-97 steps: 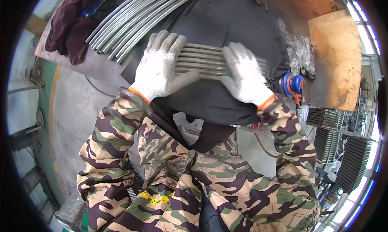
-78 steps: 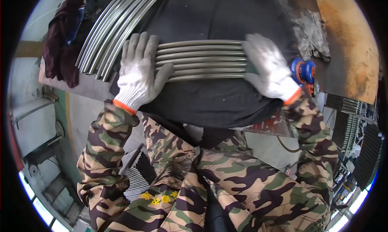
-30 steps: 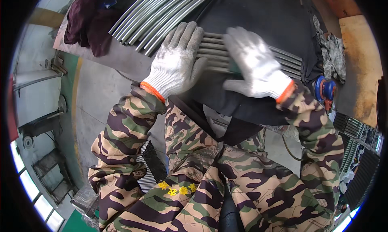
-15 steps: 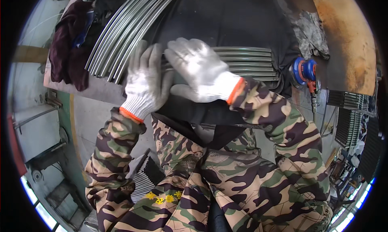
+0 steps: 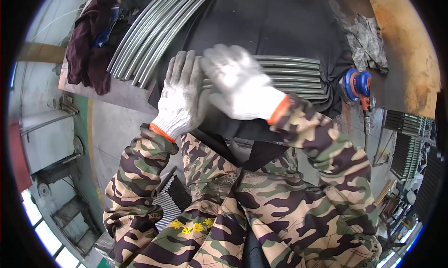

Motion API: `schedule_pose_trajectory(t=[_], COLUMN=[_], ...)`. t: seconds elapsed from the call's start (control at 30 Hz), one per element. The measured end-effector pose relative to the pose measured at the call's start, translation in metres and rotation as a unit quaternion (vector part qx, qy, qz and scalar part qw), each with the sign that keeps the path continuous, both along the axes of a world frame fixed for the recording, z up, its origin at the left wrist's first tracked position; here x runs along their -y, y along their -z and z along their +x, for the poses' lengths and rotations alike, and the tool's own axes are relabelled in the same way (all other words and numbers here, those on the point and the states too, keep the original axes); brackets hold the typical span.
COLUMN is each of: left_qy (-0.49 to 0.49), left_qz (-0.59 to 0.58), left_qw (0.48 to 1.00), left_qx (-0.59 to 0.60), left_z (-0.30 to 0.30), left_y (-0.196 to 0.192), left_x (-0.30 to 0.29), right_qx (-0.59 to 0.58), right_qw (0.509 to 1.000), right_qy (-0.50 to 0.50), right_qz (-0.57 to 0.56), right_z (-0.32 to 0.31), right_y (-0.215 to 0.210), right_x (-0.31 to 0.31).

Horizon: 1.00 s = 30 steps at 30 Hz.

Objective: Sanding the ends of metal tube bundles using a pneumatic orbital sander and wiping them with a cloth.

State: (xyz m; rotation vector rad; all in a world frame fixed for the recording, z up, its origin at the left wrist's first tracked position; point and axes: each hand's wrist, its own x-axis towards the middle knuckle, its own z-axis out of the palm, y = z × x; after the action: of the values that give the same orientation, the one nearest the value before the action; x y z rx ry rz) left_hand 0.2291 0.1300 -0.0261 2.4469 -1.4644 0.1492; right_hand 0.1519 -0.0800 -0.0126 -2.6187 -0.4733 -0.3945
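Note:
A short row of shiny metal tubes (image 5: 296, 78) lies side by side on the black cloth (image 5: 266, 23) in front of me. My right hand (image 5: 240, 85), in a white glove with an orange cuff, is stretched flat across the left part of this row and hides it; motion smears its fingers. Just left of it is my left hand (image 5: 179, 97), gloved alike, with fingers straight and back upward, close to the tubes' left ends. Whether either palm touches metal is hidden. Farther left rests a second bundle of longer tubes (image 5: 151, 41), angled away from me.
Right of the row lies a blue sander (image 5: 357, 85) with a hose, below a crumpled grey cloth (image 5: 367, 44). A brown board (image 5: 408, 44) is at far right, stacked tubes (image 5: 403, 156) beneath. A maroon cloth (image 5: 88, 48) hangs at left. More tubes (image 5: 173, 198) are low by my left leg.
The whole view has shifted slightly to the right. My left hand has moved a little rightward, away from the long tubes, its fingers straighter. My right hand stays over the short row, now more blurred.

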Motion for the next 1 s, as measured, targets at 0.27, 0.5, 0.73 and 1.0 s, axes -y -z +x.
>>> schedule_pose_trajectory(t=[0.27,0.5,0.73,1.0], left_qy=[-0.038,0.036,-0.028,-0.036], left_qz=[0.009,-0.103,0.039,0.033], left_qw=[0.999,0.990,0.997,0.998], left_qx=[-0.017,-0.089,-0.061,-0.036], left_z=[-0.004,0.003,0.000,-0.001], left_y=[0.001,-0.015,-0.003,0.005], left_x=[-0.010,0.014,-0.017,0.002], right_qx=[-0.023,-0.155,0.034,-0.074], right_qw=[0.993,0.984,0.998,0.980], right_qy=[0.024,0.029,-0.012,0.099], right_qz=[-0.110,-0.088,-0.060,-0.155], right_z=[-0.034,-0.007,-0.001,-0.079], right_y=[0.025,-0.007,0.027,0.010], right_x=[0.088,0.026,0.006,0.165])
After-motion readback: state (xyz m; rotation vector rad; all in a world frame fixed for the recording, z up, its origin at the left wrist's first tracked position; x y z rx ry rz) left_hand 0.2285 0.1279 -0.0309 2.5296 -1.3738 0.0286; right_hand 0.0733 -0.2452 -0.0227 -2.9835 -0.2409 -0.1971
